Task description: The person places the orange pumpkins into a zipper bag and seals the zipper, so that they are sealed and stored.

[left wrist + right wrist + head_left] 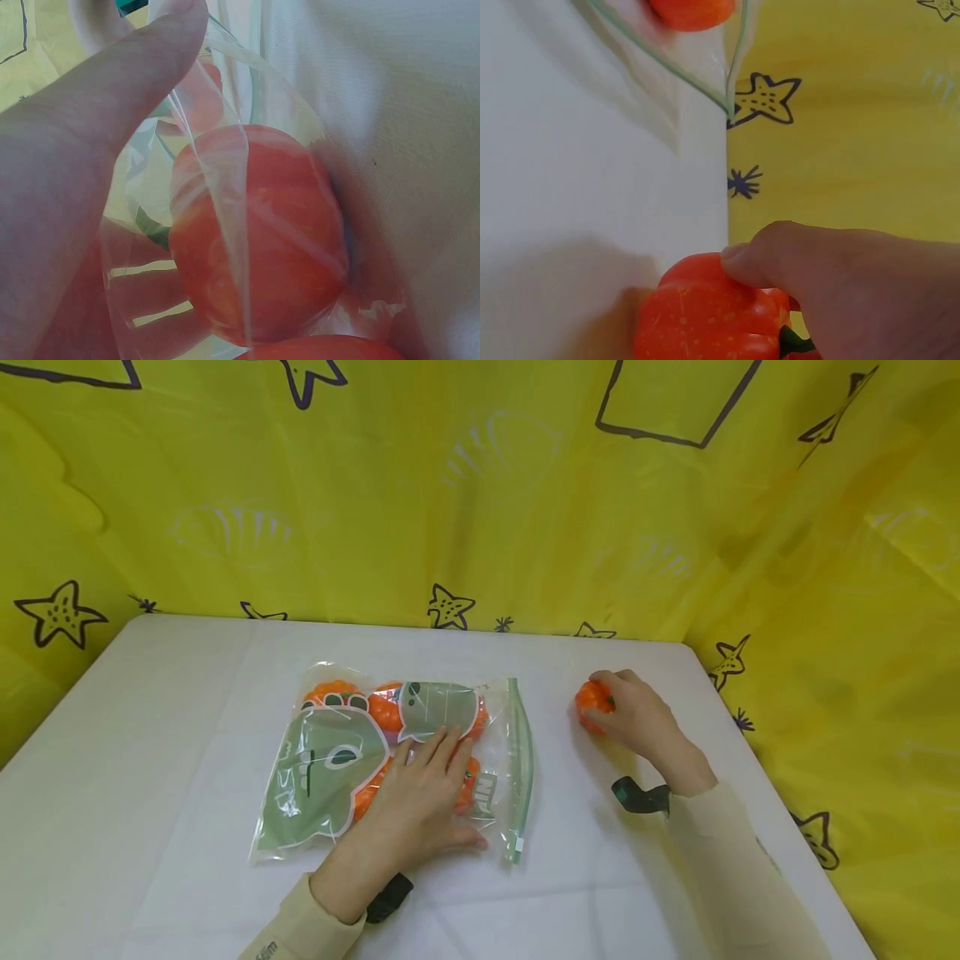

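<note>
A clear zip bag (288, 831) with green cartoon animal prints lies on the white table, several orange pumpkin-like pieces inside. My left hand (420, 806) rests on its middle with fingers spread. The left wrist view shows a rounded orange-red piece (259, 232) through the film, beside my thumb (150, 67). To the right of the bag, my right hand (637, 718) holds a small orange toy pumpkin (591, 702) with a green stem. In the right wrist view my thumb (780, 251) presses on the toy pumpkin (705, 307); the other fingers are mostly hidden.
The bag's green zip edge (520, 760) faces right, its white slider (518, 844) at the near end. A yellow curtain (360, 527) with starfish drawings hangs behind the white table (187, 693) and along its sides.
</note>
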A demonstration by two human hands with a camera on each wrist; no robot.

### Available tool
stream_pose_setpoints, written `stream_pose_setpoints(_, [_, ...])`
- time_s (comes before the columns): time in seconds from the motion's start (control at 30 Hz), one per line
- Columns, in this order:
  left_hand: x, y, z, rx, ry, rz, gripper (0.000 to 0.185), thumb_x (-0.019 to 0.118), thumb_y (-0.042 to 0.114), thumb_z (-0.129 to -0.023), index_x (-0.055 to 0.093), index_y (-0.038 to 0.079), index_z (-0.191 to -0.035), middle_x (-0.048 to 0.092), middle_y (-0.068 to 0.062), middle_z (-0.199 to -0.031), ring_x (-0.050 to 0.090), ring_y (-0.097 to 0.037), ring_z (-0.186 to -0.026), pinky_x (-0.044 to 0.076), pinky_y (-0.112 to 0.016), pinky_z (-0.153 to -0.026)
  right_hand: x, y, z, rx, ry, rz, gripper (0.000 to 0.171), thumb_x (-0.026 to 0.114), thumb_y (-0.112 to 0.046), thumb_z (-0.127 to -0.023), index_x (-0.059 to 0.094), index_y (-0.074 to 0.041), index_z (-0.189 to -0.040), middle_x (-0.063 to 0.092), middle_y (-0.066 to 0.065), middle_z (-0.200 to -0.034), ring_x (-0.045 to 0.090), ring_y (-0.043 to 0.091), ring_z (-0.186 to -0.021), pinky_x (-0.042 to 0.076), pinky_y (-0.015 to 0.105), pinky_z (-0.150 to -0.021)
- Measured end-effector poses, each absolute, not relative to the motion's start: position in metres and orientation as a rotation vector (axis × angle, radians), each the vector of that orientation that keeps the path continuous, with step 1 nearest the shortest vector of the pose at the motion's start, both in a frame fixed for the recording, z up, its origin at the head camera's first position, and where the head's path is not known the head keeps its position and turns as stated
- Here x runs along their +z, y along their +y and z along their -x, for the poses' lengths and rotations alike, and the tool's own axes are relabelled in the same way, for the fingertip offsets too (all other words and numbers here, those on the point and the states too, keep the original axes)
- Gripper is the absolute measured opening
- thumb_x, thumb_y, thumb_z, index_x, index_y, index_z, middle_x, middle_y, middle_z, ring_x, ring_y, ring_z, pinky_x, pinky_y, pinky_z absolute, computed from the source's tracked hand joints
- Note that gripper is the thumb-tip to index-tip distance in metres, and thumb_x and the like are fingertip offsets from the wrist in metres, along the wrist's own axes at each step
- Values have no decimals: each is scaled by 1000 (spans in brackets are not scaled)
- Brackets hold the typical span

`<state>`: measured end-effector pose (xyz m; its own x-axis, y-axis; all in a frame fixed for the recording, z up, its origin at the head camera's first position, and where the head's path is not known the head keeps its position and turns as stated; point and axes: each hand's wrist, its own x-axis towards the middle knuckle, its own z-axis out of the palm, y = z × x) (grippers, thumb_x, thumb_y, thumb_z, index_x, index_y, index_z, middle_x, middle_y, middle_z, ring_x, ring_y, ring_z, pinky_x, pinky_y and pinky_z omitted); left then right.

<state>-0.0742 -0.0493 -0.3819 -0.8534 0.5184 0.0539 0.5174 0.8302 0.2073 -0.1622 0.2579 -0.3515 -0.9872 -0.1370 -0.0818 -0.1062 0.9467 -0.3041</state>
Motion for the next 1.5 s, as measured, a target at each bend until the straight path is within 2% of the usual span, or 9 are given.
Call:
stream_pose_setpoints(0.63, [-381, -50, 74, 325, 3015, -858, 118, 78, 73, -62, 39, 4, -150, 40, -15, -156, 39, -34, -143, 34, -62, -112, -341, 225, 138, -594, 2967, 315, 50, 69, -25, -91, 55, -8, -137, 53, 19, -138, 56, 37, -116, 50, 57, -99])
stream_pose_setpoints(1.03, [-382, -49, 74, 320, 3012, -860, 119, 78, 74, -62, 38, 5, -150, 40, -15, -156, 39, -34, -143, 34, -61, -112, -351, 210, 119, -727, 2907, 343, 49, 72, -24, -88, 58, -12, -134, 56, 11, -137, 57, 32, -117, 51, 53, -99])
stream_pose_setpoints(1.27, [-383, -48, 75, 301, 3025, -866, 118, 77, 75, -62, 39, 5, -150, 40, -15, -156, 39, -34, -144, 35, -60, -112, -358, 206, 110, -860, 2853, 325, 52, 75, -19, -86, 55, -9, -133, 59, 10, -133, 56, 29, -115, 52, 50, -99])
stream_pose_setpoints(1.5, [-384, -49, 75, 282, 3039, -868, 118, 76, 75, -62, 40, 5, -149, 41, -15, -155, 40, -33, -143, 36, -59, -111, -366, 202, 106, -971, 2822, 350, 49, 78, -20, -84, 55, -9, -126, 60, 12, -131, 57, 29, -112, 54, 49, -95])
